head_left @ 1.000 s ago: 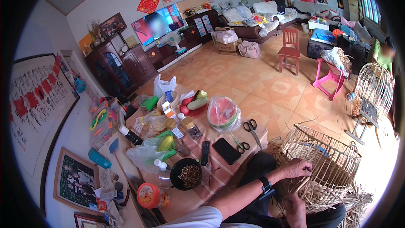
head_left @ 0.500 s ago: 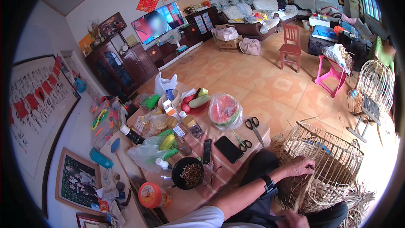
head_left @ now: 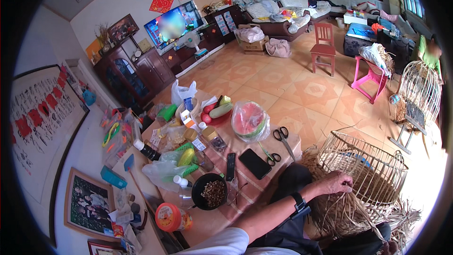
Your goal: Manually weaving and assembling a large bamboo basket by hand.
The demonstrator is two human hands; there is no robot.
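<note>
A half-woven basket (head_left: 377, 210) of dried straw with bare upright stakes stands in front of me at the right. At the near side of its woven wall, my left hand (head_left: 334, 182) has its fingers pinched together on a straw strand, beside a stake. The strand (head_left: 370, 221) runs down and right from there. At the lower right edge lies my right hand (head_left: 390, 247), dark and partly cut off, closed at the strand's lower end. Loose straw (head_left: 330, 215) hangs beneath my left hand and over my legs.
On the table left of me are scissors (head_left: 284, 142), a phone (head_left: 255, 164), a cut watermelon in plastic (head_left: 250, 120), a black bowl (head_left: 198, 203) and an orange-lidded jar (head_left: 168, 217). A red chair (head_left: 323, 51) and a pink stool (head_left: 370, 82) stand beyond. A person (head_left: 430, 56) sits far right behind another basket frame (head_left: 420, 89).
My right hand has moved right and down, away from my left hand, and the strand now slants that way. My left hand stays at nearly the same place on the basket.
</note>
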